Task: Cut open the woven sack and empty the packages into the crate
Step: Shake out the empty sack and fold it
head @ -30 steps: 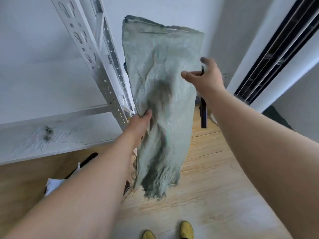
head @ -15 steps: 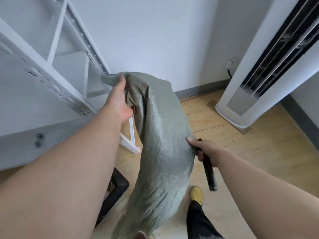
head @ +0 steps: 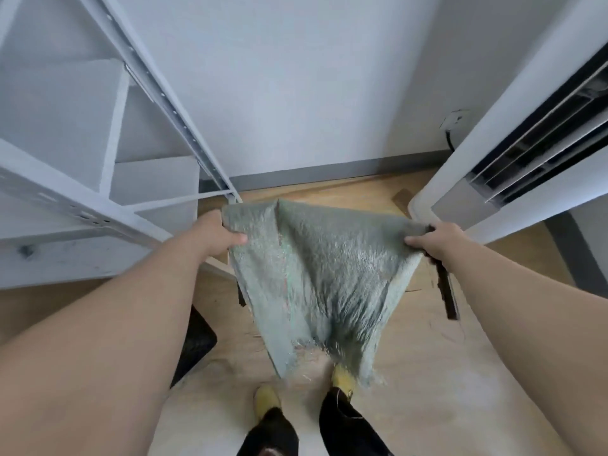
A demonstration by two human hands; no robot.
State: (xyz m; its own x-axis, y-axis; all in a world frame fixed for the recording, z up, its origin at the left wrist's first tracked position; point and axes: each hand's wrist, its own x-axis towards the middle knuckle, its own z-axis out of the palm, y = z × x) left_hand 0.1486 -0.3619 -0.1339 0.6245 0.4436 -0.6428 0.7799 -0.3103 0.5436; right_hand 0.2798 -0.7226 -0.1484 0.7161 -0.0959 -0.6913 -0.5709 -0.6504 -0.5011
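Note:
A limp grey-green woven sack (head: 316,274) hangs spread out in front of me, its frayed cut end (head: 332,360) pointing down over my feet. My left hand (head: 218,233) pinches its upper left corner. My right hand (head: 437,240) pinches the upper right corner and also holds a dark cutter (head: 445,291) that sticks down below the fist. A black crate (head: 194,340) shows only as a corner on the floor, mostly hidden behind my left forearm. No packages are visible.
A white metal shelving rack (head: 98,192) stands at the left. A tall white air conditioner (head: 513,143) stands at the right. The wooden floor (head: 427,373) lies between them, with my yellow shoes (head: 266,399) below the sack. The white wall is straight ahead.
Both hands have shifted to the sack's two upper corners and pulled it wide and flat. Earlier it hung bunched from my left hand with my right hand at its side.

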